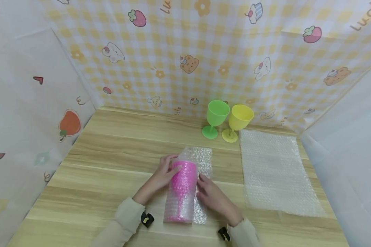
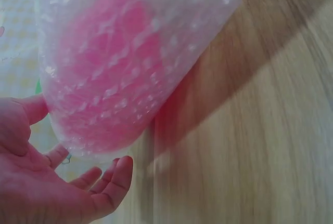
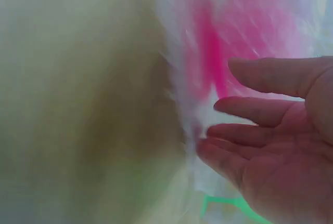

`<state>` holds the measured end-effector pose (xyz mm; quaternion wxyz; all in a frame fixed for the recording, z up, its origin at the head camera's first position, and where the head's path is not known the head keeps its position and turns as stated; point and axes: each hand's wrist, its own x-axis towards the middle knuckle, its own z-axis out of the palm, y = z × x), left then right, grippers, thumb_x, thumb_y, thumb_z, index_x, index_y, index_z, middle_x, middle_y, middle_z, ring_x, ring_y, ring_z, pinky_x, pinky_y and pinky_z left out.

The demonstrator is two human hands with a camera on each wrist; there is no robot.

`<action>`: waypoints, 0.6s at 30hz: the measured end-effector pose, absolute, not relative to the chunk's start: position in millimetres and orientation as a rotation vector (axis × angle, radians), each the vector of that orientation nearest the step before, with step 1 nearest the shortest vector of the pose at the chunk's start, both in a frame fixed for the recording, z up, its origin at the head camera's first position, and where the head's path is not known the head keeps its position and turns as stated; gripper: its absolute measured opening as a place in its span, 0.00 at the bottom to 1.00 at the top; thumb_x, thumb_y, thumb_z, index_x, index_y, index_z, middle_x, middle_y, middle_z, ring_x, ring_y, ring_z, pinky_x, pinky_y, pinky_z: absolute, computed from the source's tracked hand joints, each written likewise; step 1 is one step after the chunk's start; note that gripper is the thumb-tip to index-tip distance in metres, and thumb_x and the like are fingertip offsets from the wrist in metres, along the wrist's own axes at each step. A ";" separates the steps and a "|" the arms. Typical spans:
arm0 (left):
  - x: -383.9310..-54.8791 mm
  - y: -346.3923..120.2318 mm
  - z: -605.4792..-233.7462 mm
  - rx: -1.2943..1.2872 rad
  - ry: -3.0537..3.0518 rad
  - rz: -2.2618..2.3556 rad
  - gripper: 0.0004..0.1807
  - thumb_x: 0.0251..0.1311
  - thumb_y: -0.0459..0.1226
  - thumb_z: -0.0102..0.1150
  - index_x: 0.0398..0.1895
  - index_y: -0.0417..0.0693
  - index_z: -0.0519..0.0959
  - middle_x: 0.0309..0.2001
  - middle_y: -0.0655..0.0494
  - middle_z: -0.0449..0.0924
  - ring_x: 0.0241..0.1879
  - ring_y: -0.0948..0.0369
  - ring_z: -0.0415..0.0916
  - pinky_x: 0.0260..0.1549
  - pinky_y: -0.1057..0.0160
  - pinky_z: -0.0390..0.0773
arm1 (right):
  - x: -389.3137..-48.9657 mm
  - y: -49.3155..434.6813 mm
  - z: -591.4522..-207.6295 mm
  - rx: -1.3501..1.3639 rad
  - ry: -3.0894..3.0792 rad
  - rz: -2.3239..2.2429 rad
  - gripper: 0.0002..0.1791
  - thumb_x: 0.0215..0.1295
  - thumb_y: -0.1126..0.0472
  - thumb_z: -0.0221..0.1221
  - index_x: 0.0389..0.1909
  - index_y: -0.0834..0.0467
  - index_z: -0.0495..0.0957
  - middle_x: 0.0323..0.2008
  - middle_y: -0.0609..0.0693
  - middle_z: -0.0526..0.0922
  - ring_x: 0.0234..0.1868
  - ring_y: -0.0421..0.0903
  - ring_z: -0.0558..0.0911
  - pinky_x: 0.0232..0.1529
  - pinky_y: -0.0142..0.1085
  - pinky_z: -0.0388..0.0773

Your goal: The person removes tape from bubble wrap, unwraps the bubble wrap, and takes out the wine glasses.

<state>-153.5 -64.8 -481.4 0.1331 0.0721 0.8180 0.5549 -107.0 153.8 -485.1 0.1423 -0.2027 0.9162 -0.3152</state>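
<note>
A pink plastic goblet point(image 1: 182, 181) lies rolled in bubble wrap point(image 1: 205, 161), its cup end pointing away from me and its foot toward me. A flat strip of the wrap sticks out along its right side. At the cup end my left hand point(image 1: 164, 171) holds the bundle, thumb on top and fingers curving round its far left side. In the left wrist view, the wrapped cup point(image 2: 112, 78) sits between thumb and fingers. My right hand point(image 1: 214, 193) is at the bundle's right side over the loose strip, its fingers nearly straight in the right wrist view.
Behind the bundle, a green goblet point(image 1: 217, 113) and a yellow goblet point(image 1: 241, 117) stand upright near the back curtain point(image 1: 160, 44). Flat bubble wrap sheeting point(image 1: 275, 175) covers the right part of the wooden table point(image 1: 111, 147).
</note>
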 end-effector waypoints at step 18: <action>-131.6 -48.9 -445.9 0.597 2.783 1.183 0.27 0.59 0.42 0.57 0.61 0.45 0.67 0.65 0.40 0.59 0.64 0.42 0.56 0.57 0.38 0.65 | -89.5 153.8 -493.4 -0.614 2.684 -0.734 0.37 0.58 0.55 0.60 0.68 0.56 0.59 0.69 0.71 0.44 0.70 0.68 0.45 0.64 0.59 0.57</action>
